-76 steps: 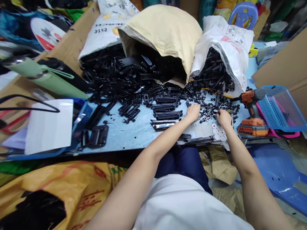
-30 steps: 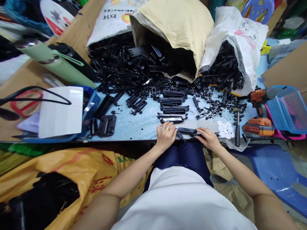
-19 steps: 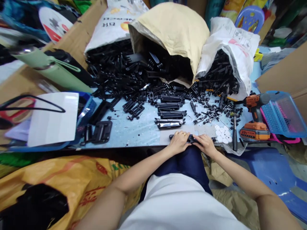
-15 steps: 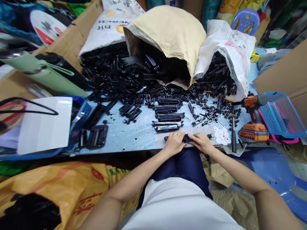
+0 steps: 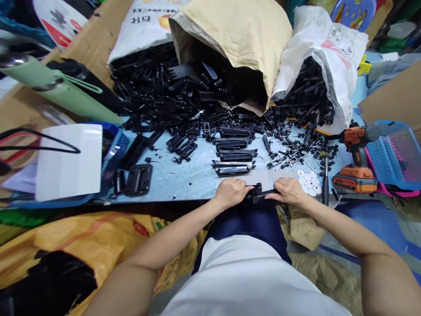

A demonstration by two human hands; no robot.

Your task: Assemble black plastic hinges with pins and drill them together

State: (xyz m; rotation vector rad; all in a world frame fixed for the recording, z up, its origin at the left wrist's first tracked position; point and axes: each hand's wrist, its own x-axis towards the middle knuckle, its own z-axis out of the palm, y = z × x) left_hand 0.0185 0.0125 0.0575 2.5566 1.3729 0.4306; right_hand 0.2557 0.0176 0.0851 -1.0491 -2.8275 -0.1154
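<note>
Both my hands close on one long black plastic part [image 5: 259, 194] at the near edge of the light-blue table [image 5: 184, 177]. My left hand [image 5: 231, 191], a ring on one finger, grips its left end. My right hand [image 5: 287, 191] pinches its right end. Just beyond the hands lies a row of several assembled black parts [image 5: 234, 154], and to the right a scatter of small black pieces and screws [image 5: 292, 153]. A cluster of white discs [image 5: 309, 182] lies by my right hand.
Three open sacks [image 5: 237, 48] spill black plastic parts [image 5: 164, 92] over the table's far side. An orange cordless drill [image 5: 357, 158] and a hammer [image 5: 325, 180] stand at the right, beside blue and pink baskets [image 5: 393, 156]. A blue tray with white paper [image 5: 70, 160] sits at left.
My hands came back from the small pieces at the far right to the near table edge and took hold of the long black part, which now sits lifted between them.
</note>
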